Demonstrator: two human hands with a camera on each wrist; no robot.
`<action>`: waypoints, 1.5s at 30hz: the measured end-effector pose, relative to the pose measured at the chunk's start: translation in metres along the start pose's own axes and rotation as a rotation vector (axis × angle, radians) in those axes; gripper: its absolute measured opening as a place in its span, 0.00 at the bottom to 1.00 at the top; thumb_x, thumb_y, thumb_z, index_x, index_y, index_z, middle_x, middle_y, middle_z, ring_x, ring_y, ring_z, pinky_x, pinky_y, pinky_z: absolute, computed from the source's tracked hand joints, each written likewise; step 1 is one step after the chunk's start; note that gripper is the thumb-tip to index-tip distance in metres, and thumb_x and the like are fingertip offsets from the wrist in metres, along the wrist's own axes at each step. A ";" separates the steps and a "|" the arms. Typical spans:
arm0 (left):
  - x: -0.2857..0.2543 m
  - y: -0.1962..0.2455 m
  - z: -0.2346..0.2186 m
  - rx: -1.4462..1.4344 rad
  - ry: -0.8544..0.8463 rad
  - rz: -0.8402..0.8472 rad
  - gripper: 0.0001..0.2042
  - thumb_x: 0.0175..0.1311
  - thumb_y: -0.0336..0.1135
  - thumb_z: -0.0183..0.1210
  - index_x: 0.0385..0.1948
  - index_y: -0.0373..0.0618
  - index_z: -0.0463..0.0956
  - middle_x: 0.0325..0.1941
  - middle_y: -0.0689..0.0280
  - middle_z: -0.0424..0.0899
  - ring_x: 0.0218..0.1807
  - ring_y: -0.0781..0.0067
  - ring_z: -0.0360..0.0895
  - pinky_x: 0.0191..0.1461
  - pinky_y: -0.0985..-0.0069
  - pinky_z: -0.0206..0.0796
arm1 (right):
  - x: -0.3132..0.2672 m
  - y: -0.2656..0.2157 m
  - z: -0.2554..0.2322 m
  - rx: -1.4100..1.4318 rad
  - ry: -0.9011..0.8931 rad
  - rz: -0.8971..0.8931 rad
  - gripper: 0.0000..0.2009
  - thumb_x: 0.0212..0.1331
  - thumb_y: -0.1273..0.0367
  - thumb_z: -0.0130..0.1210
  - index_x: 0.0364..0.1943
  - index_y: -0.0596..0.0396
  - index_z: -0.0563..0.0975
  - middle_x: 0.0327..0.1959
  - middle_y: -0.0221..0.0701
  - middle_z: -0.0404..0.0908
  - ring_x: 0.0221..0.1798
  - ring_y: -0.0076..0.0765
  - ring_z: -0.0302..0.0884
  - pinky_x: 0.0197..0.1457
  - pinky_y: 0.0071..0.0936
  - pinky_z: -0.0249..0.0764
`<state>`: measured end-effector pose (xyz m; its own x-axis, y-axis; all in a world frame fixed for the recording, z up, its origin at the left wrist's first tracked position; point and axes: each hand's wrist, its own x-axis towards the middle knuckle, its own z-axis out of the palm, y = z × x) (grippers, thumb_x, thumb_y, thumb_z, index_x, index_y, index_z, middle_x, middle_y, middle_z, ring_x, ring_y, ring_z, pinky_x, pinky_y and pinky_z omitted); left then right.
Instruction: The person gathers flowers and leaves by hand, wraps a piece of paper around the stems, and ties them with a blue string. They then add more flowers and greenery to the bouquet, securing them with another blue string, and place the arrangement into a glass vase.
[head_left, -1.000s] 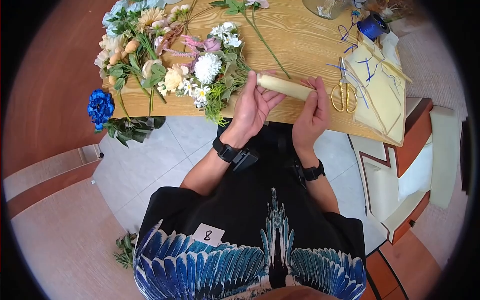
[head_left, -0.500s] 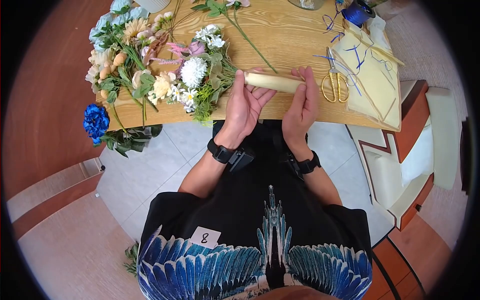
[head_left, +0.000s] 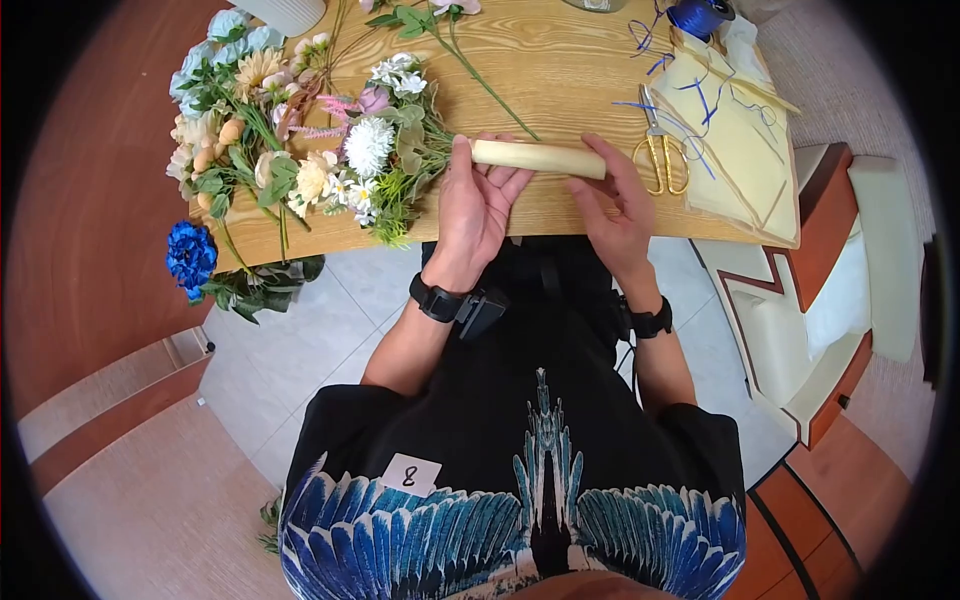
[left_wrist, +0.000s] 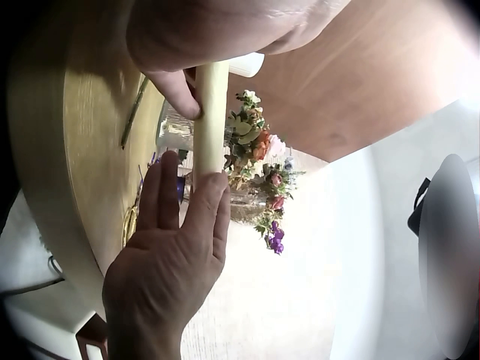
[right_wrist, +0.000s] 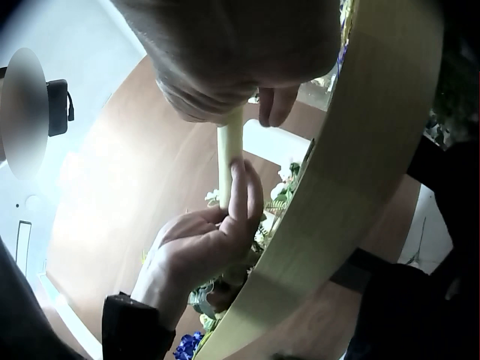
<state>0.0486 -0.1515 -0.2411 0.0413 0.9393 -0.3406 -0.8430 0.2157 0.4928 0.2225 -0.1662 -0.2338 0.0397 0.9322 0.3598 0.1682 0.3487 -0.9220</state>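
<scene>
A pale yellow paper roll (head_left: 540, 157) spans both hands above the table's near edge in the head view. My left hand (head_left: 473, 205) holds its left end, thumb on the near side and fingers reaching beneath. At the right end, my right hand (head_left: 622, 205) pinches the roll between thumb and fingers, as the left wrist view also shows. A mixed bouquet (head_left: 370, 148) with white, cream and purple blooms lies left of the left hand, its stems pointing toward that hand. Gold-handled scissors (head_left: 660, 162) rest just beyond the right hand.
Pale yellow paper sheets (head_left: 735, 150) with blue ribbon pieces cover the table's right side, a blue ribbon spool (head_left: 700, 18) behind them. More flowers (head_left: 235, 130) crowd the left. One long green stem (head_left: 490, 85) lies beyond the roll. A blue flower (head_left: 190, 258) overhangs the near edge.
The head view has shifted, so the table contents sit further left. My right thumb and fingers have spread wider apart around the roll's right end, which now shows more. My left hand keeps its hold.
</scene>
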 end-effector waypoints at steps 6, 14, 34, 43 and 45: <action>0.001 0.002 -0.001 -0.066 -0.009 -0.040 0.17 0.78 0.47 0.40 0.45 0.42 0.68 0.50 0.58 0.77 0.56 0.57 0.77 0.66 0.57 0.70 | 0.007 -0.001 0.002 0.346 0.054 0.203 0.11 0.64 0.75 0.58 0.49 0.63 0.77 0.53 0.35 0.79 0.50 0.26 0.79 0.53 0.21 0.76; 0.000 0.007 -0.002 -0.163 -0.068 -0.121 0.18 0.77 0.49 0.41 0.45 0.42 0.69 0.52 0.57 0.77 0.59 0.54 0.75 0.67 0.55 0.68 | 0.008 0.002 0.008 0.366 0.131 0.312 0.09 0.65 0.74 0.57 0.46 0.63 0.78 0.40 0.30 0.83 0.40 0.21 0.81 0.47 0.18 0.76; 0.000 0.002 -0.005 -0.070 -0.047 -0.074 0.17 0.77 0.50 0.39 0.43 0.46 0.69 0.47 0.61 0.79 0.55 0.62 0.78 0.64 0.59 0.71 | 0.005 -0.001 0.020 0.202 0.104 0.198 0.16 0.68 0.72 0.54 0.57 0.64 0.74 0.52 0.36 0.79 0.48 0.25 0.79 0.46 0.23 0.80; -0.004 0.001 -0.005 -0.131 -0.161 -0.113 0.13 0.76 0.42 0.47 0.50 0.44 0.70 0.53 0.61 0.78 0.57 0.64 0.77 0.65 0.63 0.70 | 0.012 -0.001 0.013 0.330 0.072 0.466 0.10 0.66 0.72 0.57 0.46 0.64 0.79 0.36 0.34 0.82 0.31 0.23 0.80 0.35 0.19 0.79; -0.005 -0.003 -0.001 -0.032 -0.135 -0.073 0.11 0.74 0.37 0.50 0.52 0.44 0.70 0.54 0.62 0.78 0.57 0.66 0.77 0.65 0.65 0.70 | 0.012 -0.002 0.014 0.311 0.083 0.451 0.10 0.66 0.72 0.57 0.45 0.65 0.79 0.36 0.34 0.82 0.31 0.23 0.80 0.35 0.19 0.79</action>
<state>0.0503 -0.1574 -0.2418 0.1734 0.9492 -0.2627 -0.8515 0.2785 0.4444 0.2092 -0.1546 -0.2298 0.1202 0.9893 -0.0821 -0.1820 -0.0593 -0.9815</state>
